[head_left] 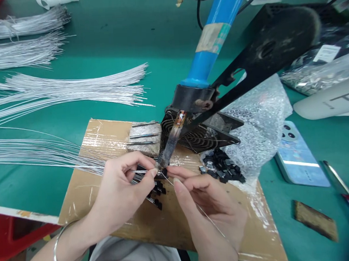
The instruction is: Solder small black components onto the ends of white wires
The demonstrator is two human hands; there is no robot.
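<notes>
Under the tip of a blue-handled soldering iron [171, 144], fixed in a black stand, my two hands come close together. My left hand [130, 187] pinches a thin white wire [140, 171] between thumb and forefinger. In my right hand [207, 206], a strand of solder wire [210, 218] runs from the fingertips down across the palm; its upper end reaches the iron's tip. A small black connector [164, 172] sits by the tip between my fingertips; which hand touches it I cannot tell. Wires with black connectors [157, 189] on their ends lie beneath my left hand.
A cardboard sheet [86, 189] covers the table's front. Behind the iron is a black fan [198, 139]; left of it, a pad with metal tips [144, 136]. Loose black connectors [223, 167], bubble wrap [255, 118] and a phone [301, 155] lie right. White wire bundles [72, 87] lie left.
</notes>
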